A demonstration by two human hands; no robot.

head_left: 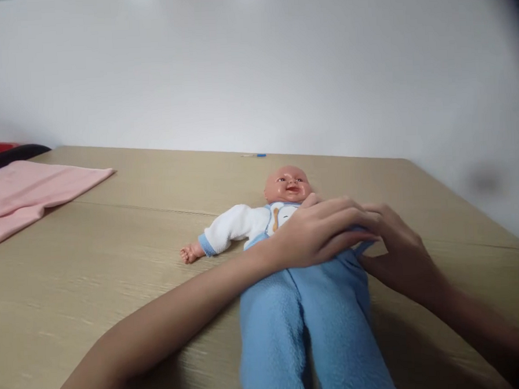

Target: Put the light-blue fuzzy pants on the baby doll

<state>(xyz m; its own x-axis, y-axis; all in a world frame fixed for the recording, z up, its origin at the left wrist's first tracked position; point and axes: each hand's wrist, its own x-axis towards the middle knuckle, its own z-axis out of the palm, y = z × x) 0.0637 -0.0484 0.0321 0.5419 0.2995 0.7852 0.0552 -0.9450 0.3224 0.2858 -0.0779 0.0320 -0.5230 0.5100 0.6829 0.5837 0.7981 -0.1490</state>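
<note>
Fingers of the left hand (320,232) lie together, overlapping the right hand (400,259) at the blue fleece overalls (337,312); whether either clamps cloth, I cannot tell. The bald plastic doll (258,222) lies face-up, centrally, on the tan wooden counter (115,260); uneven tugging could skew it.

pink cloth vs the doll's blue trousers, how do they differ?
Colour: the pink cloth is pale pink; the blue trousers are mid-blue.
Pose: the cloth lies flat and loose; the trousers are filled out, worn by the doll.
Contact: no hand is at the cloth, while the left hand lies over the trousers' upper part.
Shared: both are fabric, over the same table.
</note>
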